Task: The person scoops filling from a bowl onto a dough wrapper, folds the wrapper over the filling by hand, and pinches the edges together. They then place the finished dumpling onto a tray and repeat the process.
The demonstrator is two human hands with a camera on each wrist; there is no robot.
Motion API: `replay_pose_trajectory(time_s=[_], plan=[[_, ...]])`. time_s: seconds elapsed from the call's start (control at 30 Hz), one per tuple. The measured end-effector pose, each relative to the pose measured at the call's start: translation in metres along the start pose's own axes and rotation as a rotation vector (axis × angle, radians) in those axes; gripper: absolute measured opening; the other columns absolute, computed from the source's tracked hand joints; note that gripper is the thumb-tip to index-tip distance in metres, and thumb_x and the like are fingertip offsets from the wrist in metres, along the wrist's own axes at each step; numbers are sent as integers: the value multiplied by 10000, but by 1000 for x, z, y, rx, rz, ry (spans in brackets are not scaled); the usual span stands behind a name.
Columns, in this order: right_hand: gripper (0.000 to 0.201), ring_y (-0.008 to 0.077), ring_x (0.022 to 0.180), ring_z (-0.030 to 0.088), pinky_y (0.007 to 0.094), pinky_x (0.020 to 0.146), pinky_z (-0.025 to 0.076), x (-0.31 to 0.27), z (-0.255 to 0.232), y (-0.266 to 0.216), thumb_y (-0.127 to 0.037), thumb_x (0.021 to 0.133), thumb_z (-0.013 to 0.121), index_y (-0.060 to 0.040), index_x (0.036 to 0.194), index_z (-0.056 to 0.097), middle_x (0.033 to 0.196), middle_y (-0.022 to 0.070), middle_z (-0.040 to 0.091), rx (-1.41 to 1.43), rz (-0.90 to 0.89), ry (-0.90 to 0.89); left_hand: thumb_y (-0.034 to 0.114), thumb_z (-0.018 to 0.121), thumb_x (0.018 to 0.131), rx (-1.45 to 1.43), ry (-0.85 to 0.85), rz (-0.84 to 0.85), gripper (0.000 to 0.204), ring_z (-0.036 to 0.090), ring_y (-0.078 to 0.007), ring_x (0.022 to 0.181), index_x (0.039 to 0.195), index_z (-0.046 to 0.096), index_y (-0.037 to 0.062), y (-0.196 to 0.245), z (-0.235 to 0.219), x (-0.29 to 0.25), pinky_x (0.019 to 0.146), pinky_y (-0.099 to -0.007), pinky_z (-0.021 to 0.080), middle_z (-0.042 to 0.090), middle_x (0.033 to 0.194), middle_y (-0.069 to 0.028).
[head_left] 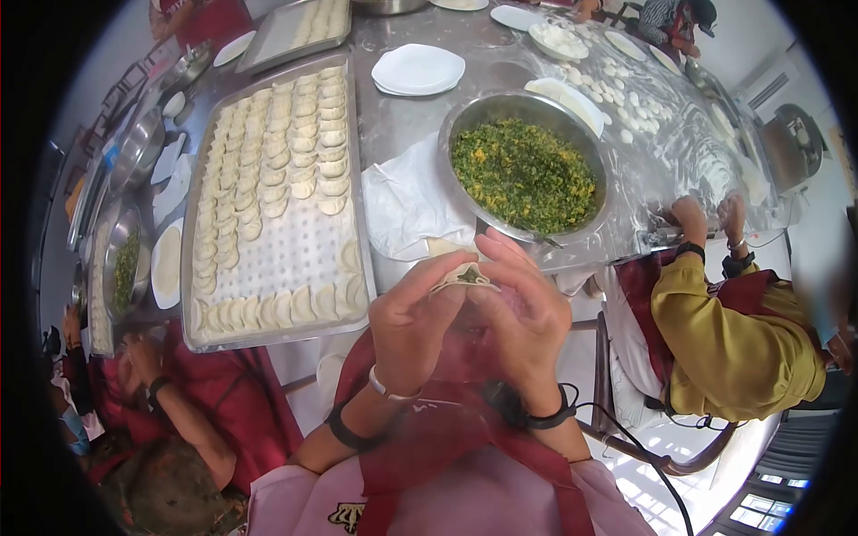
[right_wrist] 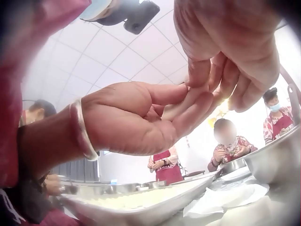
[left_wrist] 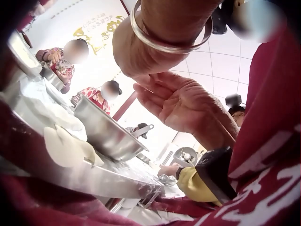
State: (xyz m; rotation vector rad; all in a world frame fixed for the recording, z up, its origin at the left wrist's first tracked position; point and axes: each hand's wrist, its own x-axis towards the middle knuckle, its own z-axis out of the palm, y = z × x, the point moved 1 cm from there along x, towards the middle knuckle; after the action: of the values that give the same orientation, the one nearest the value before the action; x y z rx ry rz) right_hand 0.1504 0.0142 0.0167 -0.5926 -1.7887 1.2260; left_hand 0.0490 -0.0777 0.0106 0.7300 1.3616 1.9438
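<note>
A half-folded dumpling [head_left: 465, 276] with green filling showing in its opening is held up in front of the chest, near the table edge. My left hand [head_left: 413, 308] pinches its left side, and my right hand [head_left: 525, 304] pinches the right, fingertips meeting over the dough. Both wrist views show the left hand [right_wrist: 131, 117] and the right hand [left_wrist: 188, 106] close together, the dumpling hidden behind fingers. Just beyond them, pale dough wrappers [left_wrist: 66, 147] lie at the table edge. A steel basin [head_left: 595, 150] of chopped green and yellow filling [head_left: 523, 170] stands ahead, to the right.
A large tray [head_left: 295, 239] with rows of dumplings lies to the left. White cloth [head_left: 407, 205] and stacked white plates [head_left: 418, 70] are beside the basin. Dough pieces [head_left: 626, 103] lie on the floured table at right. People work on both sides, one in a yellow sleeve [head_left: 715, 330].
</note>
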Motion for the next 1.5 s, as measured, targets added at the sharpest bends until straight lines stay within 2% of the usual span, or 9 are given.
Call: replay_pose_trajectory(time_s=[0.3, 0.4, 0.6, 0.73, 0.9, 1.13, 1.3, 1.4, 1.5], plan=[[100, 342, 1234, 596, 405, 997, 485, 3, -3, -7, 27, 809, 727, 15, 908, 717, 1156, 169, 707, 21, -124, -19, -17, 583, 951, 110, -71, 76, 294, 613, -144, 1085, 1238, 624, -67, 0, -2, -1, 925, -272, 507, 658, 1200, -117], [167, 354, 1242, 589, 408, 1005, 481, 1, -6, -3, 4, 810, 733, 14, 977, 728, 1180, 175, 698, -44, -146, -36, -27, 584, 942, 98, -75, 64, 294, 617, -145, 1086, 1230, 635, -58, 0, -1, 0, 930, -272, 499, 660, 1206, -117], [351, 362, 1317, 522, 416, 1025, 466, 1, -8, -6, -46, 813, 739, -17, 1162, 708, 1272, 186, 653, -5, 52, -64, -25, 575, 948, 112, -87, 26, 327, 618, -136, 1089, 1272, 614, -45, 3, -3, -1, 937, -269, 489, 661, 1211, -115], [334, 352, 1336, 505, 410, 1035, 458, 5, -9, -4, -18, 799, 729, -23, 1133, 716, 1289, 177, 646, -8, 38, -137, -10, 571, 959, 115, -107, 93, 374, 617, -134, 1094, 1332, 571, -35, -3, -4, -2, 937, -266, 489, 654, 1223, -117], [255, 346, 1313, 529, 405, 1040, 454, 4, -9, -4, 18, 785, 717, -13, 1038, 728, 1244, 169, 671, 11, 42, -143, 18, 536, 980, 108, -140, 53, 390, 621, -164, 1117, 1367, 538, -31, -2, -4, -3, 951, -291, 487, 646, 1246, -135], [200, 349, 1257, 579, 398, 987, 496, 0, -8, 2, 42, 768, 713, 7, 964, 726, 1207, 164, 689, -42, -99, -146, 48, 482, 978, 282, -302, -93, 379, 636, -216, 1124, 1339, 533, -59, 10, -13, 2, 946, -312, 493, 652, 1217, -183], [237, 352, 1264, 574, 393, 984, 498, 0, -10, 2, 31, 755, 733, 8, 991, 733, 1235, 167, 676, -183, -127, -191, 43, 490, 986, 305, -392, -167, 390, 651, -178, 1050, 1362, 522, -57, 17, -21, 11, 913, -298, 522, 659, 1186, -145], [292, 349, 1306, 537, 391, 1017, 472, -4, -2, 2, 14, 763, 740, -14, 1054, 738, 1294, 171, 645, 89, 60, -86, 19, 495, 981, 359, -409, -147, 427, 654, -154, 1016, 1403, 490, -46, 19, -24, 14, 902, -284, 529, 654, 1191, -123], [369, 343, 1344, 497, 390, 1065, 432, 4, -8, -7, 10, 775, 739, -34, 1141, 721, 1349, 183, 605, -30, 55, -231, -15, 500, 961, 335, -381, -114, 487, 647, -144, 1022, 1443, 438, -42, 19, -20, 11, 899, -276, 520, 642, 1222, -126]])
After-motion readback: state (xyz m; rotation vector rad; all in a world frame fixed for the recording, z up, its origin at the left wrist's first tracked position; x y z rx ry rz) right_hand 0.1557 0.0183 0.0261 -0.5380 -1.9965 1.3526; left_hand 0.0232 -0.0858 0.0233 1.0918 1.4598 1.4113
